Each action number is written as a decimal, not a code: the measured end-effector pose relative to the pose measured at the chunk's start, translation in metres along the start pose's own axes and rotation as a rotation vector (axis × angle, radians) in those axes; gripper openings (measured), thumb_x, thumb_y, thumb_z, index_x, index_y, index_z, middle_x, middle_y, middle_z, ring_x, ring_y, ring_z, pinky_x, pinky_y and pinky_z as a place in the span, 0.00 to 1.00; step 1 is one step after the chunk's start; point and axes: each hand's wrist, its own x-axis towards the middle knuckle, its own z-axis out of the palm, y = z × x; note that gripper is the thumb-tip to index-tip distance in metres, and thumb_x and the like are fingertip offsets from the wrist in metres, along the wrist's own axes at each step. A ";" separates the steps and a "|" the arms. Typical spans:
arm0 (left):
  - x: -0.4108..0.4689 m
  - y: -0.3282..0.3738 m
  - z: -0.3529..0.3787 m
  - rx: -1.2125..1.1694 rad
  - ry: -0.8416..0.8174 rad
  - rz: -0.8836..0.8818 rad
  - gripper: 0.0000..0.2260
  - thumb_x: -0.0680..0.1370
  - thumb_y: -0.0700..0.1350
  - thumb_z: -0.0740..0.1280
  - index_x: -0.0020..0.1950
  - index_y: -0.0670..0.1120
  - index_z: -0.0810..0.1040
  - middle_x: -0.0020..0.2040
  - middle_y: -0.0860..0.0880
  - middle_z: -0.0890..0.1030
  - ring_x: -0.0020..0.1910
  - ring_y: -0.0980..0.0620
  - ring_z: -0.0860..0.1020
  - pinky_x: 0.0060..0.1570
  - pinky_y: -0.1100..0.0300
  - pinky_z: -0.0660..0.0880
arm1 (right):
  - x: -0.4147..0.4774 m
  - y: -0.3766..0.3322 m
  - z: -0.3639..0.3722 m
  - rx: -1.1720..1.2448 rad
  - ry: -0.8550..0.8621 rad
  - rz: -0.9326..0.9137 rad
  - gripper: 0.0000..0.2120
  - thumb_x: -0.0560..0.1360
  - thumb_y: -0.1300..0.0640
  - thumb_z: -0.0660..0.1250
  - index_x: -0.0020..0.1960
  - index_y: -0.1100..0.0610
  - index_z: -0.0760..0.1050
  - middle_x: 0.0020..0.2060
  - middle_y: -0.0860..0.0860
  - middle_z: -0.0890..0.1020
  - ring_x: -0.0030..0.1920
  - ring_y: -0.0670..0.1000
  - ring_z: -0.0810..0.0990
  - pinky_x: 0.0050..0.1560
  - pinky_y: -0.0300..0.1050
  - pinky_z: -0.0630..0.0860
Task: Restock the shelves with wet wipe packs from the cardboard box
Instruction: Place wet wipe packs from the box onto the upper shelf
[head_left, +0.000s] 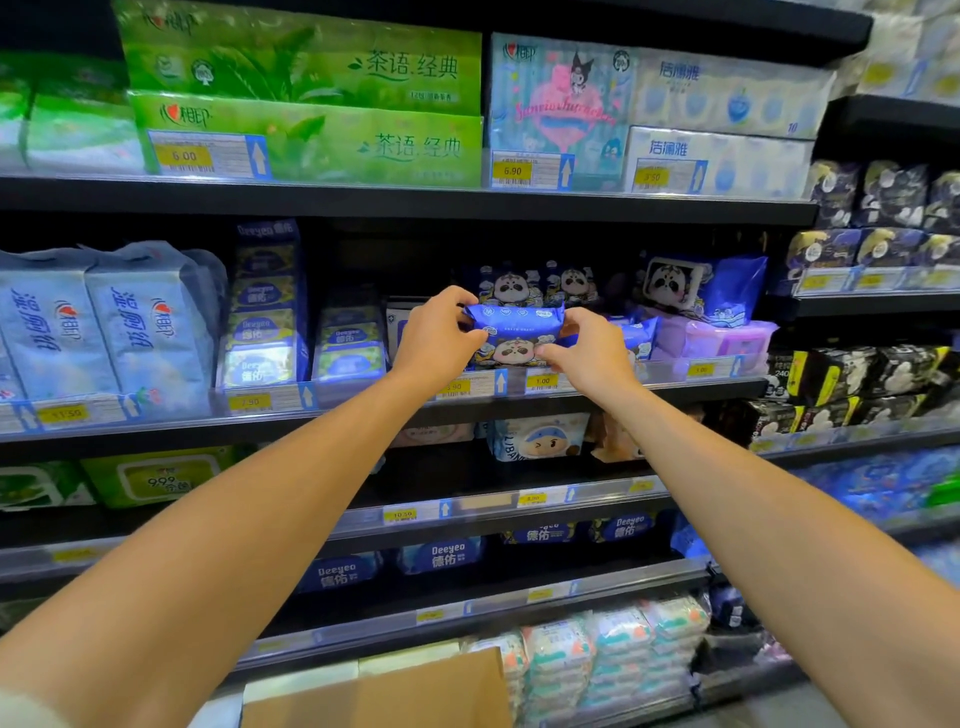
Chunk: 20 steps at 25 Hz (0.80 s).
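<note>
Head view: my left hand (439, 340) and right hand (584, 353) each pinch one end of the blue panda wet wipe pack (514, 330), which I hold just above the middle shelf (156, 441) edge. More panda packs (540, 286) stand at its 12 o'clock. The cardboard box (405, 691) is at 6 o'clock.

We see the shelves (363, 200) lit brightly and fairly evenly, with a cool bluish cast, glare on the green packs (301, 78) up top and deep shadow in the recesses behind the stock. The wide lens bows the shelf edges toward the corners, and the price labels (62, 413) and cardboard box (415, 691) look soft and smeared.
</note>
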 end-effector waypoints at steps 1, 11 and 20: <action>0.000 0.000 0.001 -0.001 -0.001 0.003 0.16 0.79 0.44 0.74 0.66 0.48 0.76 0.59 0.48 0.83 0.49 0.55 0.79 0.37 0.64 0.78 | 0.002 0.001 0.001 -0.022 0.002 -0.004 0.15 0.74 0.54 0.77 0.58 0.55 0.80 0.53 0.50 0.84 0.53 0.51 0.81 0.53 0.50 0.79; -0.005 -0.013 0.006 0.087 -0.026 -0.012 0.19 0.79 0.49 0.74 0.67 0.47 0.75 0.60 0.46 0.84 0.51 0.55 0.79 0.38 0.63 0.77 | 0.008 0.002 0.004 -0.176 -0.059 -0.011 0.11 0.73 0.52 0.77 0.47 0.57 0.79 0.41 0.51 0.82 0.42 0.53 0.79 0.40 0.47 0.73; 0.002 -0.011 0.014 0.118 -0.076 0.003 0.18 0.79 0.50 0.74 0.66 0.47 0.76 0.56 0.46 0.86 0.52 0.53 0.82 0.43 0.58 0.79 | 0.018 0.013 0.007 -0.302 -0.118 0.126 0.19 0.71 0.45 0.78 0.41 0.53 0.70 0.38 0.51 0.79 0.41 0.56 0.80 0.44 0.53 0.78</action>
